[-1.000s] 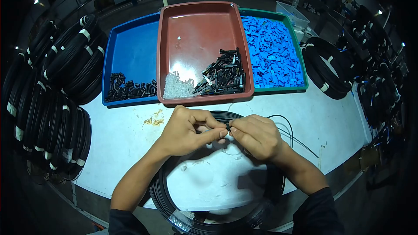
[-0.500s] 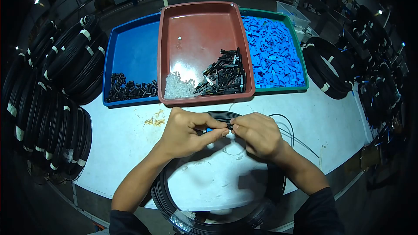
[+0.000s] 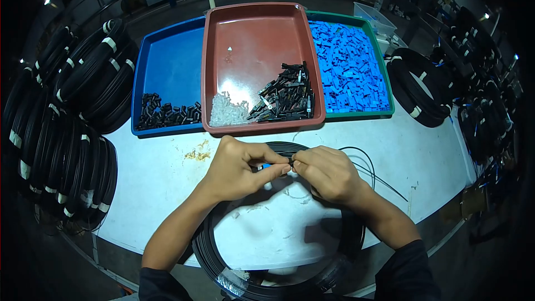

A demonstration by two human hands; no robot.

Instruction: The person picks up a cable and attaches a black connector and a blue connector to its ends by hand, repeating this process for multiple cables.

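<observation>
My left hand (image 3: 237,167) is closed in a pinch on a small blue connector (image 3: 264,166), whose blue body shows between thumb and forefinger. Thumb and fingertips of my right hand (image 3: 329,173) are pressed together against a small black piece (image 3: 291,161) at the connector's right end. It looks like part of the black cable; the fingers hide most of it. Both hands meet above the far side of a large coil of black cable (image 3: 209,251). From behind my right hand, a loose length of cable (image 3: 390,185) loops out to the right.
Beyond the hands stand a blue tray (image 3: 167,67) with black sleeves, a red tray (image 3: 262,39) with clear and black parts, and a green tray (image 3: 356,116) full of blue pieces. Cable coils (image 3: 72,167) are stacked left; another coil (image 3: 418,86) lies right.
My right hand has shifted slightly left, closer against the left fingertips. The loose cable loop moved a little left with it. My left hand stays nearly in place.
</observation>
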